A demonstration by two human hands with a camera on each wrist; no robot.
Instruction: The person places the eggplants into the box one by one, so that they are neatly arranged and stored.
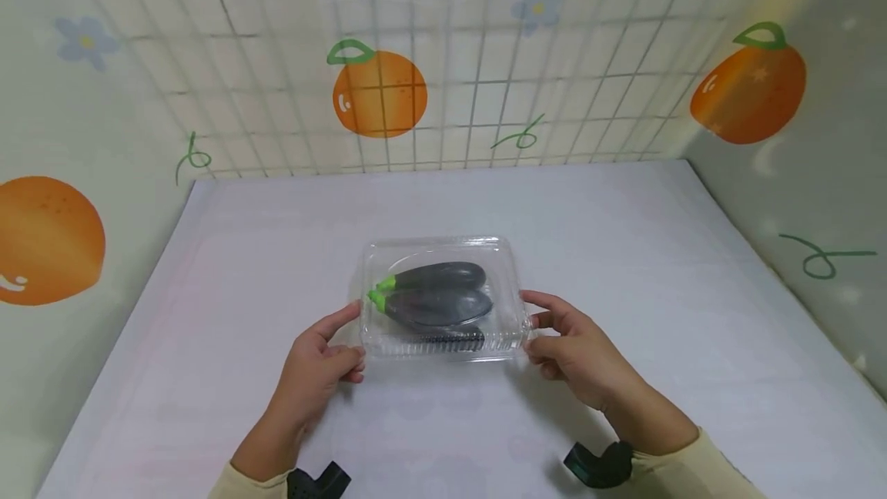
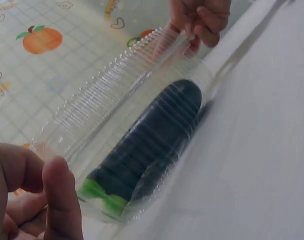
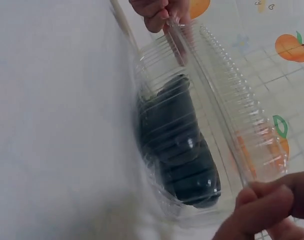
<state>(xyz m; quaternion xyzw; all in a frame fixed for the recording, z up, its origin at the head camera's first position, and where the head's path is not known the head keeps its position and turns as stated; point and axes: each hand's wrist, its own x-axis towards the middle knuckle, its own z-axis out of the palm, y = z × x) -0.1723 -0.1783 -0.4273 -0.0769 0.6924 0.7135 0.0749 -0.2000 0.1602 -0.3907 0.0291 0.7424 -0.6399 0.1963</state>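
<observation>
A clear plastic clamshell box (image 1: 508, 268) lies near the middle of the white tabletop, its lid down. Inside it are two dark eggplants, (image 1: 443, 276) with bright green stem ends pointing left. My left hand (image 1: 315, 364) holds the box by its left side, thumb and fingers at the rim. On the opposite side, my right hand (image 1: 578, 353) pinches the rim between thumb and fingers. The left wrist view shows the ribbed wall of the box (image 2: 92, 102) and the left thumb against its near corner. Whether the box's base touches the table everywhere, I cannot tell.
The white tabletop (image 1: 242, 268) extends all around the box. Behind it stands a wire grid (image 1: 478, 91) covered by a sheet printed with oranges and flowers. Similar printed sheets (image 1: 783, 199) hang at both sides. Black wrist mounts (image 1: 599, 464) sit on both forearms.
</observation>
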